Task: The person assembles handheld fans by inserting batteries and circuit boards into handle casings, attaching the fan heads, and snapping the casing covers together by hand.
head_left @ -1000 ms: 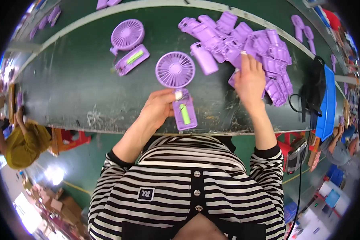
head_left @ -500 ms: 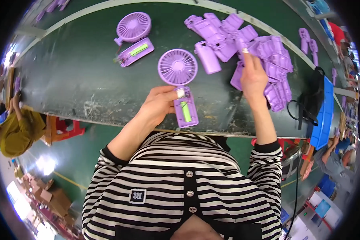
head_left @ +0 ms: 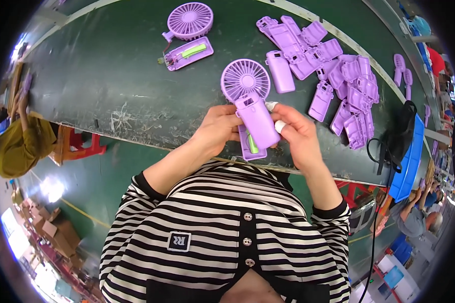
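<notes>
- While the left hand holds the fan by its handle, fingers curled, the right hand pinches a cover over it, above the table.
- Likely step: closing the handle; edges need lining up.

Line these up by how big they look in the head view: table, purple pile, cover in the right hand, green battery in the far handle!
Largest to smallest:
1. Table
2. Purple pile
3. Cover in the right hand
4. Green battery
</notes>
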A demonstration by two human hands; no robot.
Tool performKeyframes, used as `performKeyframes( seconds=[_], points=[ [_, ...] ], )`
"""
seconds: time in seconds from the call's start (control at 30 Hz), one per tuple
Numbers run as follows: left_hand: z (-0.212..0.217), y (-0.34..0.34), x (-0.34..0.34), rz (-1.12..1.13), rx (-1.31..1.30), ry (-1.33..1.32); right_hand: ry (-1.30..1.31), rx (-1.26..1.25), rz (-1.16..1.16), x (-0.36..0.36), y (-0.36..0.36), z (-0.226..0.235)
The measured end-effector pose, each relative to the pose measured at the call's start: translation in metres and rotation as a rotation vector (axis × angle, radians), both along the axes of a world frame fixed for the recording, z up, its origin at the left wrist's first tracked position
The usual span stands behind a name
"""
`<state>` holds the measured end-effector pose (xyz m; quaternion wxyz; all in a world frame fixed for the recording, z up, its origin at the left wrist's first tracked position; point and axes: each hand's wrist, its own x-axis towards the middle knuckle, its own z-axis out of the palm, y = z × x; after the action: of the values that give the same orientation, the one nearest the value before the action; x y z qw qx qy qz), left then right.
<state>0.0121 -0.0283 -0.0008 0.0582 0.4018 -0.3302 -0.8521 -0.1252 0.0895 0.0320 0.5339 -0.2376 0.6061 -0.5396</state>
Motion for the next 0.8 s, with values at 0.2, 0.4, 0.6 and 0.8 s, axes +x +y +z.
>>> performKeyframes(
  seconds=[0.2,0.4,0.6,0.8],
  points=[
    [-0.006,0.005,0.001,0.03,0.031,0.032,0.915,-0.057,0.157,0.025,-0.002,0.006],
    [-0.002,0.007,0.0,0.051,0.027,0.043,1.258,0.031,0.187,0.033,-0.008,0.009],
    [-0.003,0.003,0.0,0.032,0.067,0.045,1.247,0.126,0.071,0.028,0.006,0.022],
    [-0.005,0.001,-0.001,0.059,0.172,0.071,1.242,0.117,0.115,0.039,0.01,0.029]
  ],
)
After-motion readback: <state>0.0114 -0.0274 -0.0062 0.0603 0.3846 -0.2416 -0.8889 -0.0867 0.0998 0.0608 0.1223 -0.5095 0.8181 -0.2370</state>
